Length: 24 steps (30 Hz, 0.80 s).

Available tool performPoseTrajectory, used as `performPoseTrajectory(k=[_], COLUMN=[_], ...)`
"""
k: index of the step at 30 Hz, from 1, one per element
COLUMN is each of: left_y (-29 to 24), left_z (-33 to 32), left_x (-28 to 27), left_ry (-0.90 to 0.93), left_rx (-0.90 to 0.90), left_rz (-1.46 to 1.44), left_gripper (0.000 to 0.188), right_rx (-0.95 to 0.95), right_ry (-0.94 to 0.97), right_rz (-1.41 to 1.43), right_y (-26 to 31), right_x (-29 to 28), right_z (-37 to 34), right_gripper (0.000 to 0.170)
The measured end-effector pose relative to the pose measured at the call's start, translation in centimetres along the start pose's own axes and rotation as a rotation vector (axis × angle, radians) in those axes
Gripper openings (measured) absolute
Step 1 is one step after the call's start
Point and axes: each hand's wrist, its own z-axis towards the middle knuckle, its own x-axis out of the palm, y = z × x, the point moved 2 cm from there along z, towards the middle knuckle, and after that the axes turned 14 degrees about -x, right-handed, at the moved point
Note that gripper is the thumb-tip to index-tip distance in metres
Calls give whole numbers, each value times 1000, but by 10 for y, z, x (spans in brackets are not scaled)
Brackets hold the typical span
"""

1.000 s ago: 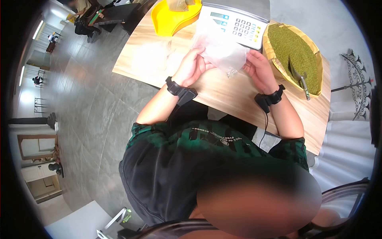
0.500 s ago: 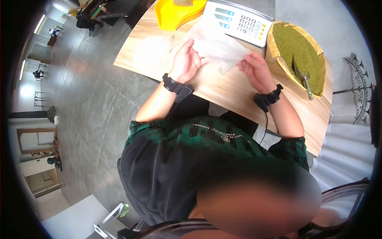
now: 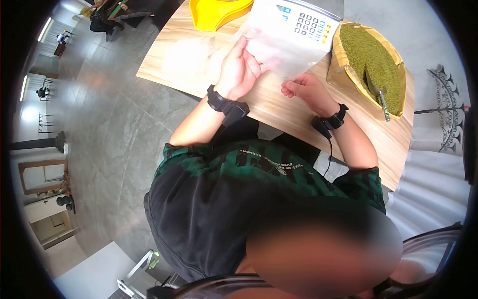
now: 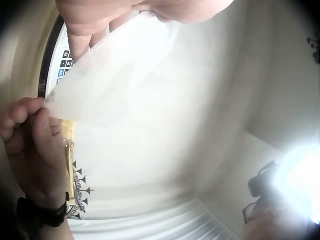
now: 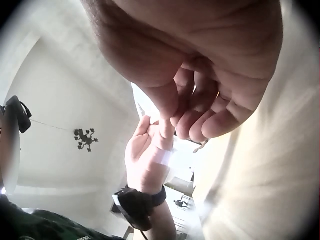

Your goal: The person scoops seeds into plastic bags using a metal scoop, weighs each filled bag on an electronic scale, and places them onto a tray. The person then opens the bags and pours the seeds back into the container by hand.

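A thin translucent plastic bag (image 3: 291, 59) is held up between both hands, overlapping the front of a white scale (image 3: 314, 31) in the head view. The left hand (image 3: 239, 74), palm turned up, holds one side of it between thumb and fingers; in the left wrist view some of its fingers show beside the sheet (image 4: 115, 80). The right hand (image 3: 311, 93) pinches the bag's near corner between thumb and forefinger, its other fingers curled. In the right wrist view the right fingers (image 5: 200, 122) hide most of the bag.
Right of the scale stands a yellow-lined sack (image 3: 343, 74) full of small green beans (image 3: 371, 57), with a metal scoop (image 3: 376, 89) stuck in. A yellow pan (image 3: 211, 17) lies at the back left. Another clear plastic piece (image 3: 191, 55) lies on the wooden table (image 3: 279, 107).
The right hand has slid from the bag's right edge down and left to its near corner, fingers now more curled. The left hand keeps hold, and the bag hangs more spread out.
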Motion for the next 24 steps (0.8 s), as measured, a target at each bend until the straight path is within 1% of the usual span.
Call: performPoseTrajectory(k=[1,3,5,7,8,10,11,13,14,16,17,18,19,20,21,22,23,24], left_y=[-2,-5,-7,-7,-7,-7,-6,-5,-6,-7,-10,-19,-34,-49,-68,-89,-106,-125], left_z=[0,-1,-4,-5,-6,-8,-9,-11,-12,-17,-20,-25,-31,-38,-42,-47,-55,-61], left_x=[1,5,8,3,0,-3,-5,-14,-19,-23,-25,-26,-27,-31,-39,-50,-38,-45], left_ry=[11,24,-6,7,21,11,1,-30,-61,-89,-114,-115,-183,-251,-253,-323,-421,-390], left_rx=[-14,-27,-28,-50,-74,-68,-65,-52,-46,-65,-81,-82,26,133,242,305,429,595], left_rz=[-12,-24,35,39,41,26,10,-17,-43,-42,-47,-39,26,94,198,316,384,545], left_gripper=[50,52,51,50,49,48,47,48,48,48,47,47,47,47,47,48,46,45], right_rx=[-9,-9,-11,-211,-213,-215,-215,-204,-206,-156,-161,-108,-55,-61,-31,-1,-5,3], right_ry=[44,77,112,-241,-239,-423,-420,-289,-287,-230,-230,-182,-133,-134,-152,-169,-170,-170], right_rz=[-79,-85,-88,-120,-119,451,450,295,300,208,215,252,289,297,287,278,287,319], right_y=[2,3,6,16,20,26,21,5,0,-9,-9,-8,-7,-5,-6,-7,-8,-10], right_x=[-2,-3,2,3,3,-3,-9,-24,-26,-29,-29,-26,-22,-21,-21,-22,-23,-26], right_z=[0,0,1,1,3,6,7,6,6,5,4,4,5,5,5,5,5,7], right_gripper=[19,20,22,29,29,33,33,40,40,42,42,41,40,40,41,42,42,38])
